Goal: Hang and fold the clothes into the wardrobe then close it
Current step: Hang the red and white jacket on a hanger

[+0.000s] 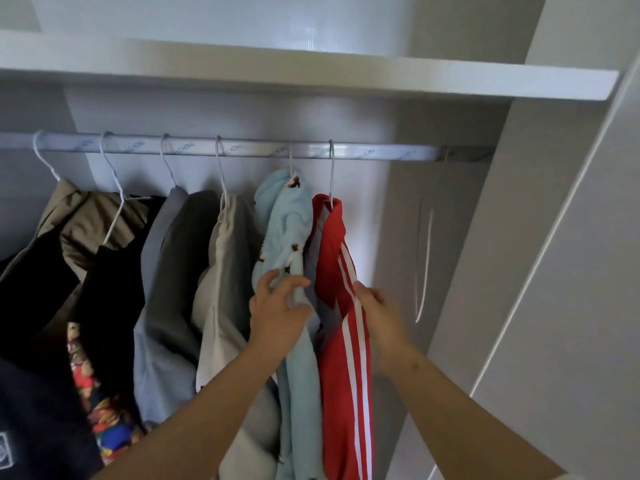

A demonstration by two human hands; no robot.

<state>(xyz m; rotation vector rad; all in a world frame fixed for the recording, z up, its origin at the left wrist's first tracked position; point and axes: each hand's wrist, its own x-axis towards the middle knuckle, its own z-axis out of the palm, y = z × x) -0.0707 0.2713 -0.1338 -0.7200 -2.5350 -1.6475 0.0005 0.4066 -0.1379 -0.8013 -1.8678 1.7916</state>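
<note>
Left hand (280, 308) grips blue fleece (289, 220), right hand (379, 306) holds red striped jacket (334, 237) toward the rail's (242, 149) right end; a sharp tug could slip either off its wire hanger (331, 171).

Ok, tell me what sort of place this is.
Probably the inside of a home wardrobe: a hanging rail holds clothes on wire hangers, among them a light blue garment and a red striped jacket, beneath a white shelf.
</note>
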